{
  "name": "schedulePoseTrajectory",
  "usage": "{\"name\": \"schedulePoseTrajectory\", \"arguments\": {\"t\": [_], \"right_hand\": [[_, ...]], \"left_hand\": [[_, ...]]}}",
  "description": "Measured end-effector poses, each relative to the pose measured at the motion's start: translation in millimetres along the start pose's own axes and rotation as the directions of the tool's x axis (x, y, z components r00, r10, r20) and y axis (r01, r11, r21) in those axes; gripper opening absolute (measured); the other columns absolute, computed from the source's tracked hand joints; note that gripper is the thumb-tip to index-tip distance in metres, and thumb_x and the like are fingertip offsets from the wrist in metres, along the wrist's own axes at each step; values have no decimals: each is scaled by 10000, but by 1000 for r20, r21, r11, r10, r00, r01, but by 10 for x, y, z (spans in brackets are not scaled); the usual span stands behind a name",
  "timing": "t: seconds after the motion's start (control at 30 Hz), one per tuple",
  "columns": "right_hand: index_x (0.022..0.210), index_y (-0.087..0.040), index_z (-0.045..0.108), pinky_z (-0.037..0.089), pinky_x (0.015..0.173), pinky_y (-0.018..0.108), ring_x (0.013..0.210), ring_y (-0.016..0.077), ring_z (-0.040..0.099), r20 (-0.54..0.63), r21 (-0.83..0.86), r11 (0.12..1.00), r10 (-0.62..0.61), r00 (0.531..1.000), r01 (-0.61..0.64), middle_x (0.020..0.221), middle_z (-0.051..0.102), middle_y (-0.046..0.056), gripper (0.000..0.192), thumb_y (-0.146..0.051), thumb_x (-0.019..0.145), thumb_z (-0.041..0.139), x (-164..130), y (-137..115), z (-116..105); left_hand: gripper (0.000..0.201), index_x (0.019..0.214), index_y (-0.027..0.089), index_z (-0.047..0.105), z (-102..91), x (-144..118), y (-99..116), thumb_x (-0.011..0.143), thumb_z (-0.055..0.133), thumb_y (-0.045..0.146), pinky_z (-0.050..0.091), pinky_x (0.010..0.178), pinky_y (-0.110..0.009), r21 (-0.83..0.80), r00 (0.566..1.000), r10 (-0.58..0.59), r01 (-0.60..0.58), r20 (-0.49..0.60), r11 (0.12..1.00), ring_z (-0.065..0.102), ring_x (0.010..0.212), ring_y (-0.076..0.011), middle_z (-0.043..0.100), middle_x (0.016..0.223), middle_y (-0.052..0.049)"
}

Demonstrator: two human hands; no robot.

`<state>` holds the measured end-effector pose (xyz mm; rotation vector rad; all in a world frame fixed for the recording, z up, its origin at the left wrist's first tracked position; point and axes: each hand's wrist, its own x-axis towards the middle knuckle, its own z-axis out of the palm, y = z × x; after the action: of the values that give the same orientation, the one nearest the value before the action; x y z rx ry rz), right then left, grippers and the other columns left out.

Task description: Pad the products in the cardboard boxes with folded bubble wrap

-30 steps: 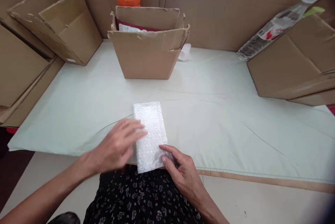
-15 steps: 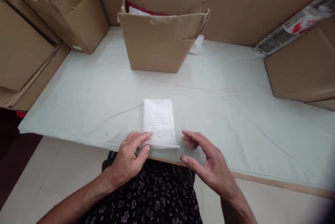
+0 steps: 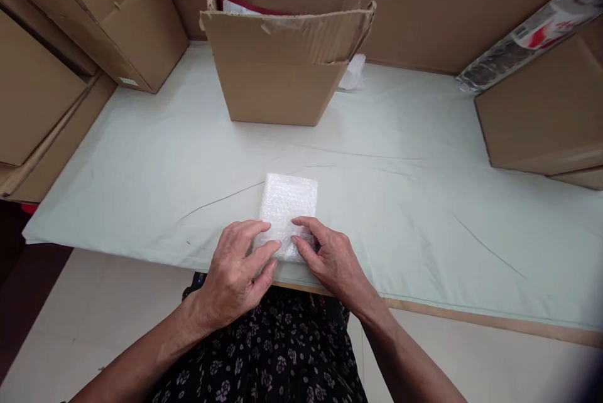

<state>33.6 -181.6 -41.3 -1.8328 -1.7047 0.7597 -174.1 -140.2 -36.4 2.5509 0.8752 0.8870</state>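
A folded, flat rectangle of clear bubble wrap (image 3: 288, 196) lies on the cloth near the table's front edge. Over its lower left side is my left hand (image 3: 242, 265), thumb and fingers apart, fingertips at the wrap. My right hand (image 3: 330, 258) rests on the lower right part of the wrap, index finger and thumb spread with wrap showing between them. Whether anything is inside the wrap, I cannot tell.
A tall open cardboard box (image 3: 282, 70) with something dark red in it stands behind the wrap. More cardboard boxes (image 3: 136, 32) are at the left. A box (image 3: 546, 108) at the right has a clear plastic package (image 3: 527, 39) on it. White crumpled plastic (image 3: 353, 73) lies behind the middle box.
My right hand has moved left onto the bubble wrap. The loose lower edge of the wrap now lies folded up over it. My left hand's fingers have spread and shifted slightly.
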Motion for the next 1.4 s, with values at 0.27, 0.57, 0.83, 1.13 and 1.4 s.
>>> {"name": "schedulePoseTrajectory", "arguments": {"t": [0.27,0.57,0.83,1.13,1.4], "right_hand": [[1219,-165,647,533,792,373,981,245,668,-208,-318,913,-330,921,256,1138,701,141,286,-310,976,605,-227,24,-130],[1243,-187,631,533,803,352,912,193,677,-78,-176,911,-390,917,373,1041,759,62,297,-116,984,504,-236,59,-114],[1189,-198,662,540,804,365,882,210,684,-109,-124,983,-151,982,137,1040,747,76,246,-303,1019,519,-242,88,-94],[1379,-125,558,465,1016,570,1291,395,532,-67,-411,902,-177,982,134,1473,536,229,591,-537,955,580,115,156,-202],[1098,-214,607,550,848,349,982,214,692,-92,58,990,-125,988,130,1112,730,78,188,-318,942,625,20,143,-80]], "left_hand": [[389,1253,134,608,98,-20,-134,878,570,35,435,1080,-515,46,983,8,-16,181,999,575,1250,-300,684,1281,-130],[182,1097,148,661,-72,180,-156,951,555,122,514,871,-430,-155,983,2,27,182,988,650,884,-217,739,923,-58],[253,1229,149,620,124,266,-188,996,557,227,534,665,-284,-84,980,-164,173,112,981,661,732,-159,736,907,-37],[328,1281,173,594,254,323,-190,966,586,264,566,852,-372,88,968,-248,244,27,966,678,994,-238,684,1137,-108],[695,1538,199,361,131,207,-230,910,647,282,556,983,-417,-355,888,-430,460,165,814,649,1187,-249,642,1345,-148]]}}
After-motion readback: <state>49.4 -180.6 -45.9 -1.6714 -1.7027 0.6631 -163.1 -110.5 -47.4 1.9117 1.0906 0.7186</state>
